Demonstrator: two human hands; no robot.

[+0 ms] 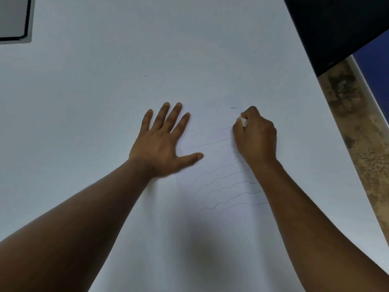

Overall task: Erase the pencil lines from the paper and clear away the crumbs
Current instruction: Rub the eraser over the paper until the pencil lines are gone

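A white sheet of paper lies on the white table, hard to tell from it. Several wavy pencil lines run across the sheet, from near its top down towards me. My left hand lies flat with fingers spread on the paper's left side, thumb pointing right. My right hand is closed around a small white eraser, whose tip pokes out at the upper right of the sheet. A short dark mark or crumb sits just beyond the eraser.
The white table fills most of the view. A grey panel with a black rim sits at the far left corner. A black object overhangs the far right corner. Beyond the right edge is a stained floor.
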